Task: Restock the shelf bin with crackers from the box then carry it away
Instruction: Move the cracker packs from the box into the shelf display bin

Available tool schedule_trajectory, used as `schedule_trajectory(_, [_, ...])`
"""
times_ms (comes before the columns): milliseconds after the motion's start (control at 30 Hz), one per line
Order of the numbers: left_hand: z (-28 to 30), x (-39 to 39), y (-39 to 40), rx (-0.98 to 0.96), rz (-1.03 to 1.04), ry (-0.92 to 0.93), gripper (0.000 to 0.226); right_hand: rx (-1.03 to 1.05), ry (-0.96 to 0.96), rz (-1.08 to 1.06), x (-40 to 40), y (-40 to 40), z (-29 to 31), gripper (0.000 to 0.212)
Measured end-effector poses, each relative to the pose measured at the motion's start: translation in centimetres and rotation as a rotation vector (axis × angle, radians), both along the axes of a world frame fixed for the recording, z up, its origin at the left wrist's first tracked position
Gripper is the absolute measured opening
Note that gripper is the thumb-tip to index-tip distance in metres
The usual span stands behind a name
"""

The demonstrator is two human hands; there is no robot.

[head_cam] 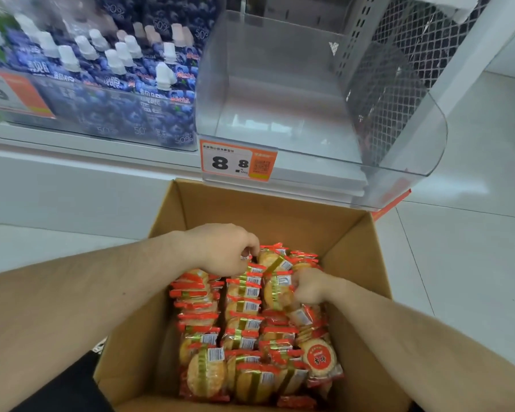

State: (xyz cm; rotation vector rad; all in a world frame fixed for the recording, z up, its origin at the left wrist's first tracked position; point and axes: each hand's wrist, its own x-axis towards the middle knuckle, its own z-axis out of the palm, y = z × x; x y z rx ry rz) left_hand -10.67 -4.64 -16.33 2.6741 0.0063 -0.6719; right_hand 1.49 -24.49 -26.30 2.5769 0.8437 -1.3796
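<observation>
Cardboard box (351,248) sits on the floor below the clear shelf bin (280,114), which holds no crackers yet and lies up and ahead of both hands. Red-and-gold cracker packs (244,328) stand on edge in rows running from near to far. Both hands reach into the far end — the left hand (220,248) pinches a pack top, the right hand (309,286) curls round another. The bin's orange price tag (238,160) reads "8.8"; blue pouches (116,84) beside the bin show "50%".
</observation>
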Motion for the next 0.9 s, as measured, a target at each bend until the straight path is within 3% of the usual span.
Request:
schedule_trajectory(67, [-0.2, -0.1, -0.3, -0.021, 0.016, -0.03, 0.047, 0.141, 0.174, -0.264, 0.5, 1.4, 2.8, 0.024])
schedule_trajectory(200, [-0.4, -1.0, -1.9, -0.078, 0.044, 0.01, 0.109, 0.469, 0.763, -0.688, -0.2, 3.5, 7.2, 0.013])
schedule_trajectory(267, [-0.4, -1.3, -2.4, -0.121, 0.096, -0.079, 0.103, 0.593, 0.929, -0.791, -0.8, 4.4, 8.1, 0.012])
schedule_trajectory(367, [0.5, -1.1, -1.4, -0.277, 0.311, -0.163, 0.07, 0.705, 1.033, -0.819, -0.6, 4.6, 7.4, 0.024])
schedule_trajectory(433, [1.9, -1.5, 0.0, -0.602, 0.569, 0.021, 0.05, 0.688, 0.883, -0.923, -0.2, 4.1, 5.4, 0.038])
schedule_trajectory(500, [3.1, -2.2, 1.3, -0.971, 0.774, 0.263, 0.036, 0.556, 0.5, -1.023, 0.0, 2.9, 1.4, 0.041])
schedule_trajectory(567, [3.7, -2.8, 2.1, -1.19, 0.83, 0.357, 0.036, 0.392, 0.16, -1.007, -0.9, 2.0, -2.4, 0.033])
schedule_trajectory(633, [4.0, -3.2, 2.4, -1.345, 0.831, 0.372, 0.047, 0.256, -0.024, -0.844, -1.8, 1.3, -5.3, 0.022])
schedule_trajectory(767, [4.6, -3.6, 2.3, -1.504, 0.817, 0.372, 0.045, 0.193, -0.116, -0.677, -3.3, 1.2, -7.7, 0.016])
schedule_trajectory(900, [5.0, -3.8, 2.0, -1.518, 0.805, 0.385, 0.047, 0.211, -0.138, -0.548, -3.7, 1.6, -9.2, 0.025])
